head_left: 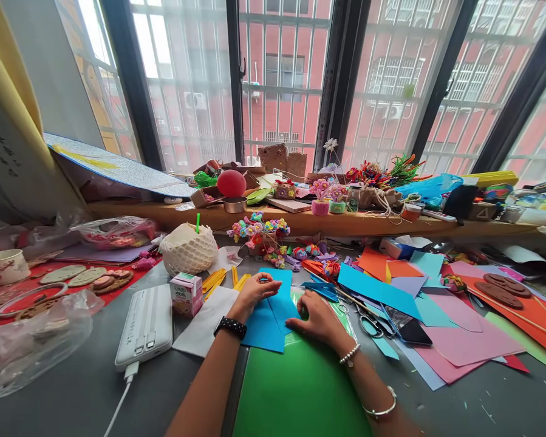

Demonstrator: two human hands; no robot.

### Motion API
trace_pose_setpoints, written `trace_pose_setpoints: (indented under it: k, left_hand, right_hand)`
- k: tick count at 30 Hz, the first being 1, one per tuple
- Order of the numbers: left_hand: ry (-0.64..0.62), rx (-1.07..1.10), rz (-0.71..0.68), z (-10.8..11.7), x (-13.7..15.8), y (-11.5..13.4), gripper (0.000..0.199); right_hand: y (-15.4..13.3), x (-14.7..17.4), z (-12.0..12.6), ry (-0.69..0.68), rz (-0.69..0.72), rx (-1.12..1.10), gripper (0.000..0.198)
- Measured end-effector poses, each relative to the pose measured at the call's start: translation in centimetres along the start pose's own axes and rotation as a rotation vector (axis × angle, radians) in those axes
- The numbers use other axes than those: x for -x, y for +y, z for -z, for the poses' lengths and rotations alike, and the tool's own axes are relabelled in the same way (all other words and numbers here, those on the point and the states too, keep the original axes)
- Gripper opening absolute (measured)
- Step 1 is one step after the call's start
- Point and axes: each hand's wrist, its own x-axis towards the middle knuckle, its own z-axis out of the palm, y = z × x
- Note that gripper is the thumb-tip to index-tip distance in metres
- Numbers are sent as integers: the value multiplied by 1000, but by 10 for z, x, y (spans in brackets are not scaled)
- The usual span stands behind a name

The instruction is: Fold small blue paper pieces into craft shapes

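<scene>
A sheet of blue paper (263,331) with thin lines across it lies on a green mat (300,388) in front of me. Over its upper part is my left hand (258,294), a black watch on the wrist. Its fingers are drawn together; what they pinch, if anything, is too small to tell. My right hand (317,317) rests at the sheet's right edge. The fingers there are curled and the thumb reaches onto the paper; anything inside that hand is hidden. White paper (204,325) lies left of the blue sheet.
A white power bank (146,318) with a cable and a small pink drink carton (186,294) stand at left, near a coconut (189,249) with a green straw. Scissors (371,326), a phone (409,328) and coloured paper (464,340) lie at right. Craft flowers (259,233) stand behind.
</scene>
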Motion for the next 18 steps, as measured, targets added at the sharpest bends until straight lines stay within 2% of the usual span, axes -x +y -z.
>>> trace_pose_setpoints:
  k: [7, 12, 14, 18]
  left_hand:
    - [58, 37, -74, 4, -4, -4, 43]
    - [20, 6, -67, -3, -2, -5, 43]
    - [-10, -24, -50, -8, 0, -6, 42]
    - [-85, -54, -79, -17, 5, -9, 44]
  right_hand:
    - [12, -5, -2, 160, -87, -245, 18]
    - [7, -5, 6, 301, -173, -443, 21]
    - [6, -4, 8, 295, -174, -504, 21]
    - [6, -5, 7, 190, -116, -574, 24]
